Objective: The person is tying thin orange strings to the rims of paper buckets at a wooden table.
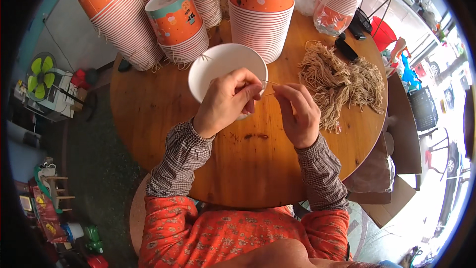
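A thin beige string [268, 82] runs between my two hands above the table. My left hand [223, 100] is closed with its fingertips pinched on the string, in front of a white paper tub [202, 73]. The tub's inside shows, and my left hand hides part of its near side. To the right, my right hand [300, 113] pinches the other part of the string between thumb and forefinger. A short bit of string [205, 57] shows against the tub's white inner wall. Close by on the right lies a tangled heap of beige strings [329, 82].
Tall stacks of orange paper tubs [262, 25] stand along the back of the round wooden table [238, 168]. A shorter stack [178, 25] is at the back left. Wrapped tubs [337, 10] and a black object [345, 48] are at the back right.
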The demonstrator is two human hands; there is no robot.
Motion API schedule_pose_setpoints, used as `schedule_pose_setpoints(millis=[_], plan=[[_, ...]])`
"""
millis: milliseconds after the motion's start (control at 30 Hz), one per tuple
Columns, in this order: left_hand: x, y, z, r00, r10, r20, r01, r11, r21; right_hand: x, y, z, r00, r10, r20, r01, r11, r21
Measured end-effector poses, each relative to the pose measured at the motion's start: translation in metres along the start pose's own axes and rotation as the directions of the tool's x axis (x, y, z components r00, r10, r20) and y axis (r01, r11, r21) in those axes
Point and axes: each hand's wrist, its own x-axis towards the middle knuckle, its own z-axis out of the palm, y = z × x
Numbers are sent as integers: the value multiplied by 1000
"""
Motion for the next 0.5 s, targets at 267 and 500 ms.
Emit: schedule_pose_setpoints(millis=[267,500], plan=[[16,-5,-3,984,83,160,-73,995,-65,53,4,-2,980,100,174,-132,974,185],[24,-24,-3,989,104,105,-92,990,-110,58,11,12,966,155,209,-202,952,230]])
